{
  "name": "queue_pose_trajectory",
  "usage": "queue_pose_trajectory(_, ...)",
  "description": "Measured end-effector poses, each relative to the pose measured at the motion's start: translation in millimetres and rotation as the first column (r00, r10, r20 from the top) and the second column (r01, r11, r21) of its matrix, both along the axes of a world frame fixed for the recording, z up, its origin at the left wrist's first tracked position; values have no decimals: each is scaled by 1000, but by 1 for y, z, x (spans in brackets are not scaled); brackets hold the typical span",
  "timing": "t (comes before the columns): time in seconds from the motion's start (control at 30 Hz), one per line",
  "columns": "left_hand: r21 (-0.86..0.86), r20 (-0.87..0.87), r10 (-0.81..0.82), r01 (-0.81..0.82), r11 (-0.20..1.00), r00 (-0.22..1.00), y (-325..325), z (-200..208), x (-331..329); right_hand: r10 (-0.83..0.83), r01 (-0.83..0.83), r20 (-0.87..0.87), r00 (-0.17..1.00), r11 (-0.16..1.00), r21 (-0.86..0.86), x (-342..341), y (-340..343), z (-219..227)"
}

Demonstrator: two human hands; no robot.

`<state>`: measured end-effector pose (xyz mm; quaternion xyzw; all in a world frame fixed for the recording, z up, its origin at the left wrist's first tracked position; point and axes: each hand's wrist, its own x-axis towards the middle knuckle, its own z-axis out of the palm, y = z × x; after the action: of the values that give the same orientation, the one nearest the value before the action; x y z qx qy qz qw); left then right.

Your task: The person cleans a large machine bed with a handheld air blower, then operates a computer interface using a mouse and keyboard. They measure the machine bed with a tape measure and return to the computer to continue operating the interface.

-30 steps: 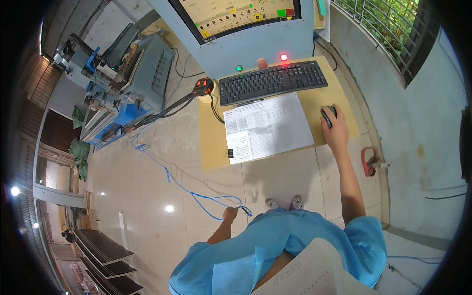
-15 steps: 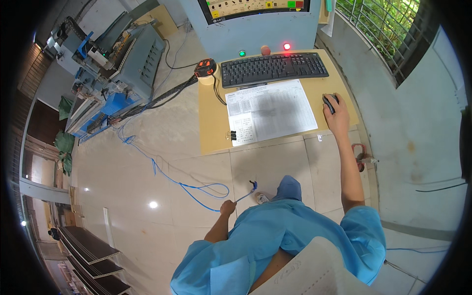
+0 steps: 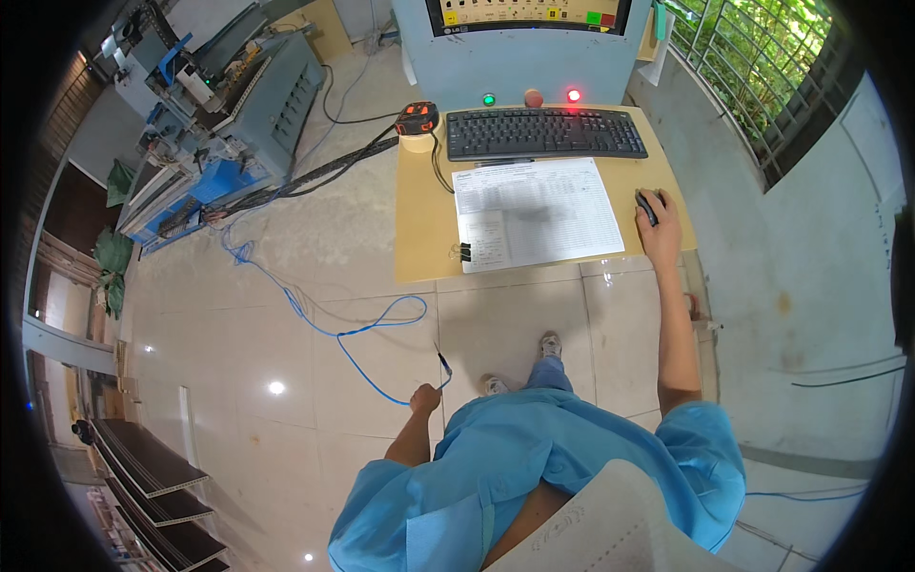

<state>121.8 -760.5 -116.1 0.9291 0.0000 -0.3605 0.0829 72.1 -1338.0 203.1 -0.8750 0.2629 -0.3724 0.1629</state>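
My right hand (image 3: 660, 229) rests closed around a black computer mouse (image 3: 648, 207) at the right side of a yellow desk board (image 3: 419, 214). Low at my left side, my left hand (image 3: 425, 398) is wrapped round a thin blue air hose (image 3: 367, 379). A slim dark nozzle (image 3: 444, 362) sticks up at the hose's end, just beyond my fist. On the board lie printed sheets (image 3: 553, 214) with a black binder clip (image 3: 463, 253) on their left edge. A black keyboard (image 3: 545, 133) sits behind them, with a pen (image 3: 505, 162) between.
An orange and black tape measure (image 3: 417, 119) stands at the board's far left corner. Behind is a grey cabinet with a screen (image 3: 529, 13) and lit buttons (image 3: 574, 96). Blue hose loops and black cables (image 3: 305, 181) run over the floor to a machine (image 3: 257, 114) at left. Dark panels (image 3: 152, 458) stand lower left.
My view has shifted slightly, and both shoes now show below the desk. My left hand and the nozzle sit a little further left. My right hand stays on the mouse.
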Motion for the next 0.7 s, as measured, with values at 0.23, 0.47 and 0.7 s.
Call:
queue_pose_trajectory(0.23,14,-68,-65,66,998,996,13,4,-7,-2,1,-7,1000,1000,-15,-1,1,3)
queue_pose_trajectory(0.47,23,-95,-137,140,990,986,21,-9,-23,-10,10,-10,1000,1000,15,0,4,5)
queue_pose_trajectory(0.7,6,-100,-151,152,988,983,8,-5,-25,20,-22,21,1000,995,95,-2,-9,-8)
